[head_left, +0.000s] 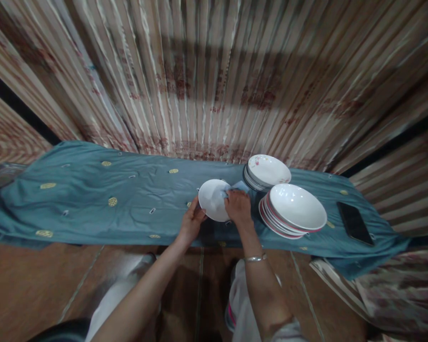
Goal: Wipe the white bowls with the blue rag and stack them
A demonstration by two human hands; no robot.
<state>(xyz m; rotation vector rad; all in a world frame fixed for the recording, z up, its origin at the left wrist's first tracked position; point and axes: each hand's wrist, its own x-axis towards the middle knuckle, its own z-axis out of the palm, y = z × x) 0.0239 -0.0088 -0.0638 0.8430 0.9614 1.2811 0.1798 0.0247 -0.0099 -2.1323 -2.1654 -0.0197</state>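
A small white bowl point(211, 199) is held above the near middle of the cloth-covered table. My left hand point(192, 219) grips its left rim, thumb on the near side. Over the bowl's right side, my right hand point(238, 205) is closed on a light blue cloth point(239, 186), pressing it against the inside. Part of the cloth sticks out behind my knuckles. Just right of my right hand stands a stack of larger white bowls with red rims point(296, 209). Behind that is a stack of shallow white dishes with a floral pattern point(269, 170).
A teal tablecloth point(85, 199) with yellow motifs covers the long, narrow table. A black phone point(355, 222) lies near its right end. Pleated patterned curtains point(207, 85) hang right behind the table. Tiled floor point(183, 280) shows below the front edge.
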